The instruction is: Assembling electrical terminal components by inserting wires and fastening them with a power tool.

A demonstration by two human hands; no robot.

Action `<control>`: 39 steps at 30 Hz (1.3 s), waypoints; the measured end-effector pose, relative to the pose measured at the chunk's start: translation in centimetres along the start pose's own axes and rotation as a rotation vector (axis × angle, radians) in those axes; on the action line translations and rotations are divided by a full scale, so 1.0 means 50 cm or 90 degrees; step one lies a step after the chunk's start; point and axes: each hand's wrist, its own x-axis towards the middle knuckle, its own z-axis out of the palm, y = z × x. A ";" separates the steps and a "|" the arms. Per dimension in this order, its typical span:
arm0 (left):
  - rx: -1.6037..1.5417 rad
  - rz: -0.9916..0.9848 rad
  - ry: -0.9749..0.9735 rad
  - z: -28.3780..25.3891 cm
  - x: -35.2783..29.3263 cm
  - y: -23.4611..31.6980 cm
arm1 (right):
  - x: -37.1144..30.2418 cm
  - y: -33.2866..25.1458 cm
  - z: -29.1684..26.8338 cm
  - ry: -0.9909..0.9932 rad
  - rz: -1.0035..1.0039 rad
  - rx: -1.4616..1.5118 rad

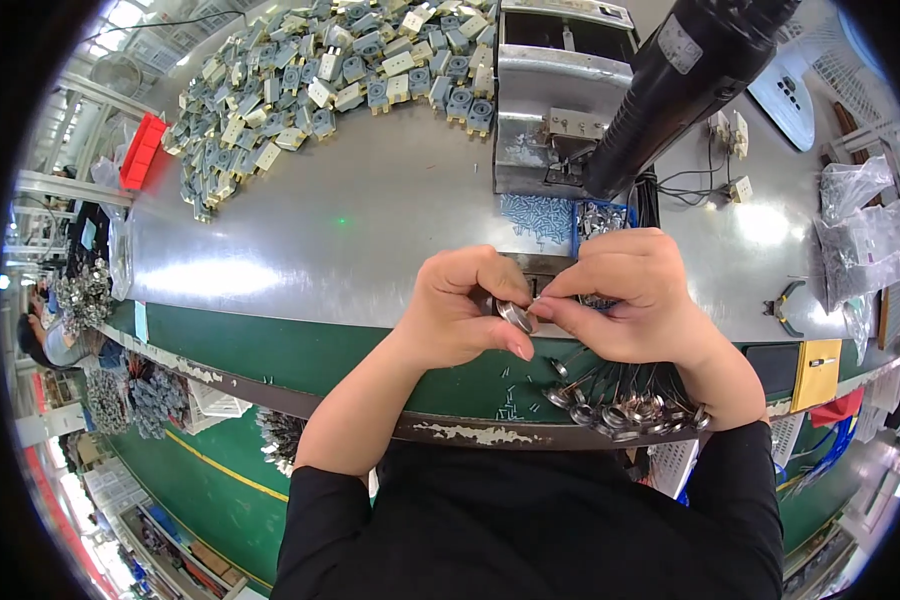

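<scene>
My left hand [455, 315] is closed round a small round metal part [513, 316], which is tilted between the thumb and fingers. Thumb and forefinger of my right hand [630, 290] are pinched together at the part's right edge; whatever they grip is too small to make out. Both hands meet over the front of the bench, just short of the machine. Below my right wrist lies a heap of similar round metal parts with wires [635, 408]. A few tiny pale pins [511, 403] are scattered on the green mat [350, 350] in front of me.
A metal machine [545, 85] and a thick black cylinder [670, 85] stand beyond my hands. Nearby are small bluish fasteners [537, 217] and a blue bin [574, 232]. Grey-and-cream switch-like units [370, 50] pile up at the back left. Pliers [787, 308] lie right.
</scene>
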 end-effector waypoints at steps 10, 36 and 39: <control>0.227 0.185 0.107 0.008 -0.004 -0.020 | -0.011 0.025 0.017 0.054 -0.166 -0.174; 0.192 -0.052 0.086 -0.014 0.010 0.044 | -0.011 -0.002 -0.001 -0.048 0.234 0.089; 0.101 -0.034 -0.090 -0.021 0.004 0.029 | -0.014 0.002 -0.003 -0.062 0.250 0.141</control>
